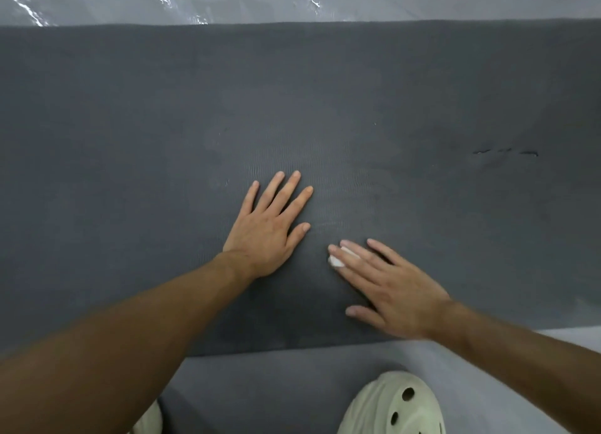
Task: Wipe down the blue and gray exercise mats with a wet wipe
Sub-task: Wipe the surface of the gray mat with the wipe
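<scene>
A dark gray exercise mat (325,108) fills most of the head view, lying flat across the floor. My left hand (270,228) rests flat on it near the middle, fingers spread and straight. To its right, my right hand (390,287) lies flat on the mat with straight fingers pressing a small folded white wet wipe (338,260) against the surface. Only a corner of the wipe shows under the fingertips. No blue mat is in view.
Glossy gray floor (292,1) runs beyond the mat's far edge and along its near edge. A pale green perforated clog (393,404) stands at the bottom right, another partly hidden under my left arm. A small tear (505,152) marks the mat's right part.
</scene>
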